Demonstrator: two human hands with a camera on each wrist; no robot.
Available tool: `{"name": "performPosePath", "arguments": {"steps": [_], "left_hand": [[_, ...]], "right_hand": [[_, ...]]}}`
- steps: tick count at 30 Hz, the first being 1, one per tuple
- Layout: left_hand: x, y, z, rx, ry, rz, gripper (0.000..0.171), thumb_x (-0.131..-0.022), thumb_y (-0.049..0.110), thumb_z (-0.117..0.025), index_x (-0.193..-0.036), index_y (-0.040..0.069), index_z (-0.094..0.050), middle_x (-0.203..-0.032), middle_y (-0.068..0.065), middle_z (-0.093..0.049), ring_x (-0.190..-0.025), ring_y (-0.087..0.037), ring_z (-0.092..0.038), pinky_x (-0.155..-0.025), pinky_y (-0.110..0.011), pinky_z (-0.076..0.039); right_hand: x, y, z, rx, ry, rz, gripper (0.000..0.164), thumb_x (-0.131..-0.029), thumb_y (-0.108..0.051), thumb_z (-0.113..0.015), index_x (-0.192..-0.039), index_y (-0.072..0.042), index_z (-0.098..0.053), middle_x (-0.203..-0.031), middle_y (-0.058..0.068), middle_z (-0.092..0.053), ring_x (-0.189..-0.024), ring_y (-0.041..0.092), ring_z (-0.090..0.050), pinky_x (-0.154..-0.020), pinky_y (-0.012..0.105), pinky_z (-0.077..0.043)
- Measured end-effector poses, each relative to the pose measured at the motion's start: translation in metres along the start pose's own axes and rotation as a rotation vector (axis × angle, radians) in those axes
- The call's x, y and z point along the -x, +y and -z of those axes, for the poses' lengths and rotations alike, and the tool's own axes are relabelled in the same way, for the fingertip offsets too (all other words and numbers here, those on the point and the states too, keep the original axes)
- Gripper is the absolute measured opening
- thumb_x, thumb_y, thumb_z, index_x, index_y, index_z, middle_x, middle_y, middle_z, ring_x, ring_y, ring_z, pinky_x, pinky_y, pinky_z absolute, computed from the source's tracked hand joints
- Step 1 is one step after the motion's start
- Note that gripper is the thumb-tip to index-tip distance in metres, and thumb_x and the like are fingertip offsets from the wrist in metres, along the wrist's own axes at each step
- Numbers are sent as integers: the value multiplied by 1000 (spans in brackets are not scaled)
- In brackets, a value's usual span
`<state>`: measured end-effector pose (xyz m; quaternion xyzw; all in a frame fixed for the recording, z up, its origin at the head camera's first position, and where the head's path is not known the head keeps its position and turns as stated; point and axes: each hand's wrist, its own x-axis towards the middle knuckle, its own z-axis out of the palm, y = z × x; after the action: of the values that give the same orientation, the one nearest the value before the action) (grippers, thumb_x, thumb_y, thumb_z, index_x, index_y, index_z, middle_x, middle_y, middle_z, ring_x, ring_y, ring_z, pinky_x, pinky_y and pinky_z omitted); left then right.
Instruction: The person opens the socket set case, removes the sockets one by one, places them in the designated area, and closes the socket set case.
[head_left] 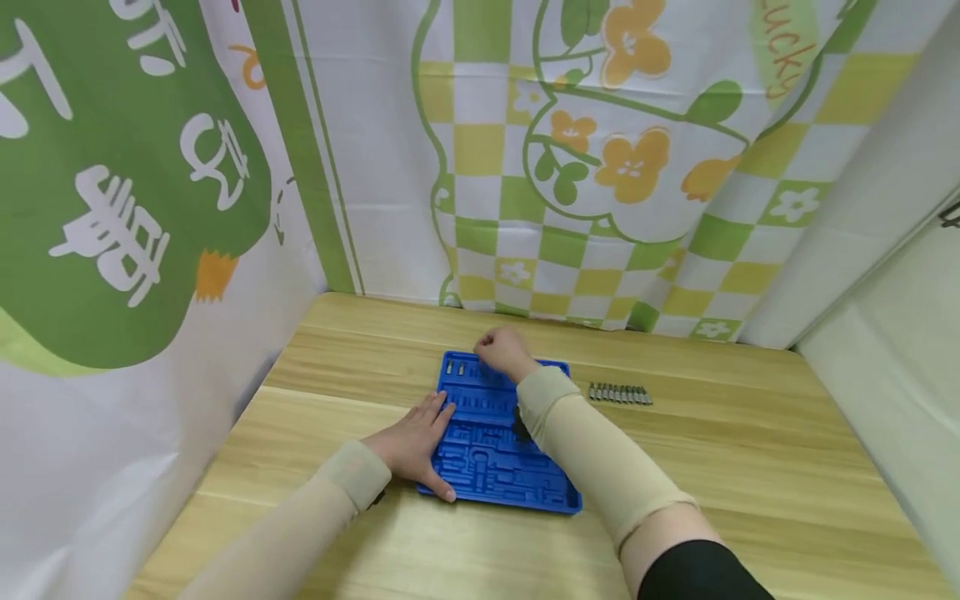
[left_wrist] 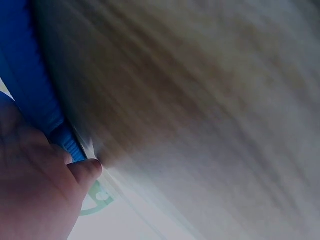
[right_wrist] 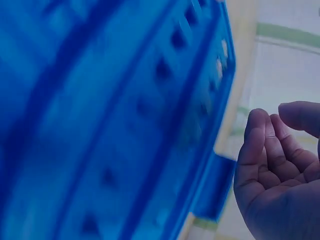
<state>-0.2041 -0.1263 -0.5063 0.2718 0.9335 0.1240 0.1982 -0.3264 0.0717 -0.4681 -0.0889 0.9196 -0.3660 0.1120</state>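
Observation:
A blue moulded tool-case tray (head_left: pixel 487 460) lies on the wooden table. My left hand (head_left: pixel 415 442) rests along its left edge, fingers spread on the rim and thumb at the near corner; in the left wrist view that hand (left_wrist: pixel 37 185) lies against the blue side. Over the tray's far edge is my right hand (head_left: pixel 506 350), fingers bent. The right wrist view has this hand (right_wrist: pixel 277 175) with a gap between thumb and fingertips and nothing visible in it. Two small metal bits (head_left: pixel 455 367) stand in the far-left slots.
A row of several metal bits (head_left: pixel 621 393) lies on the table (head_left: pixel 720 450) right of the tray. A patterned curtain (head_left: pixel 585 208) hangs behind the table's far edge, and a white and green sheet (head_left: pixel 135 250) on the left.

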Motion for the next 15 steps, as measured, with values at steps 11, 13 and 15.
{"name": "performPosePath", "arguments": {"steps": [11, 13, 15], "left_hand": [[-3, -2, 0, -31, -3, 4, 139, -68, 72, -84, -164, -1, -15, -170, -24, -3, -157, -38, -1, -125, -50, -15], [-3, -3, -1, -36, -7, 7, 139, -68, 73, -84, -164, -1, -15, -170, -24, -3, -156, -39, -2, -125, -50, -16], [-2, -3, -2, -38, -9, 9, 139, -68, 74, -84, -164, -1, -16, -170, -24, -3, -156, -39, -2, -125, -51, -16]], "right_hand": [[-15, -6, -37, 122, 53, -83, 41, -95, -11, -67, -58, -13, -49, -54, -3, -38, -51, 15, -35, -54, 30, -35], [-16, -7, -41, 148, 56, -94, 48, -95, -11, -68, -53, -15, -43, -51, -4, -34, -49, 15, -33, -53, 31, -33], [-17, -8, -44, 170, 58, -107, 50, -95, -13, -68, -52, -16, -42, -51, -3, -36, -50, 16, -34, -54, 32, -35]]}}
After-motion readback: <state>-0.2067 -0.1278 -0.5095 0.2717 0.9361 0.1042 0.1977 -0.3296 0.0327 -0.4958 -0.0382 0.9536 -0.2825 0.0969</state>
